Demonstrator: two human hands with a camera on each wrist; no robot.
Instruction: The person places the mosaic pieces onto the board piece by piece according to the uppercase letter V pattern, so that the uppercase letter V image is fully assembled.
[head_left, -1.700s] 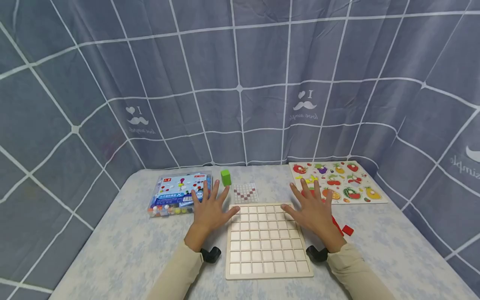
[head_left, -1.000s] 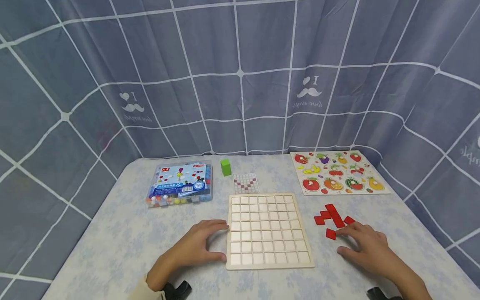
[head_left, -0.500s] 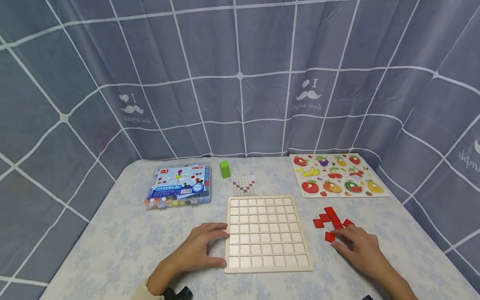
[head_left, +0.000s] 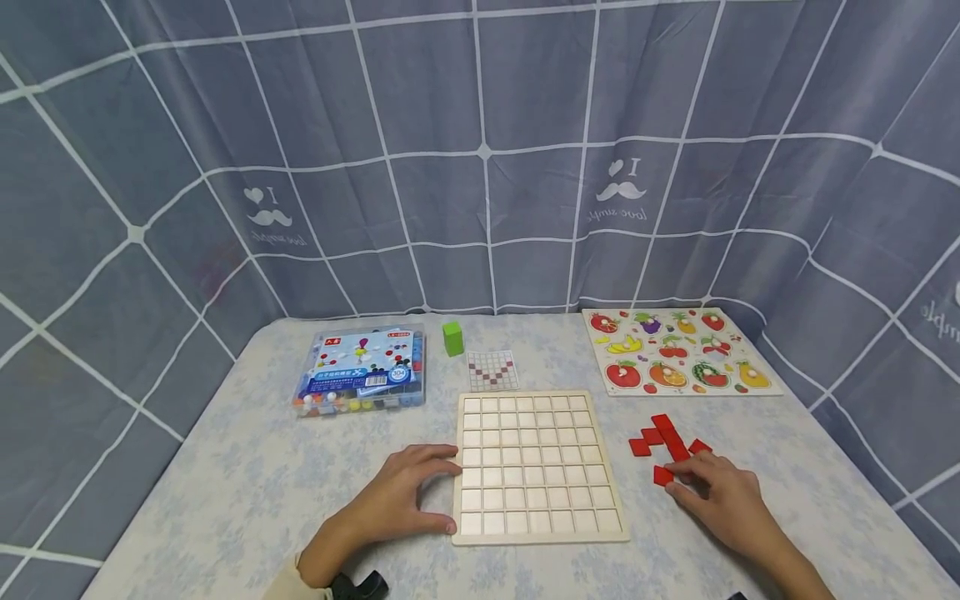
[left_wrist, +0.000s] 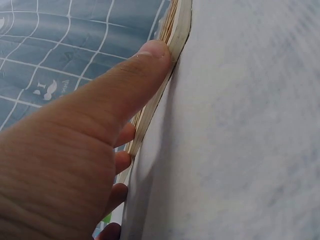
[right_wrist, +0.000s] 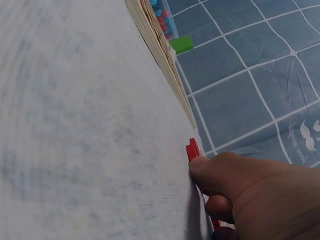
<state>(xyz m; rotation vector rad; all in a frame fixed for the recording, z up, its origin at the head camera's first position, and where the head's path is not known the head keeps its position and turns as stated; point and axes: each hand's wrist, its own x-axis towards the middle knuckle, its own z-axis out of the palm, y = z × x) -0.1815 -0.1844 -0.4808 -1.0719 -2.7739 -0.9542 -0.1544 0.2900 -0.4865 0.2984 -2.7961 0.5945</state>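
Observation:
In the head view a wooden grid board (head_left: 536,467) lies in the middle of the table. My left hand (head_left: 393,496) rests at its left side, thumb and fingertips spread along the edge; the left wrist view has the thumb (left_wrist: 135,67) touching the board's rim (left_wrist: 175,45). To the right, my right hand (head_left: 720,500) pinches a small red square tile (head_left: 662,476) between thumb and index finger, the tile still low at the table. Several more red tiles (head_left: 670,436) lie just beyond, one partly covered by the hand. In the right wrist view red (right_wrist: 193,149) shows past the thumb tip.
A small card (head_left: 492,371) with a printed grid pattern lies behind the board, beside a green block (head_left: 453,338). Back left is a clear box (head_left: 360,371) of coloured pieces. A fruit puzzle board (head_left: 678,354) lies back right. A grey curtain (head_left: 536,200) surrounds the table.
Both hands came down from above the board: the left to its left edge, the right out to the red tiles. Lately the right fingers have closed in on one tile.

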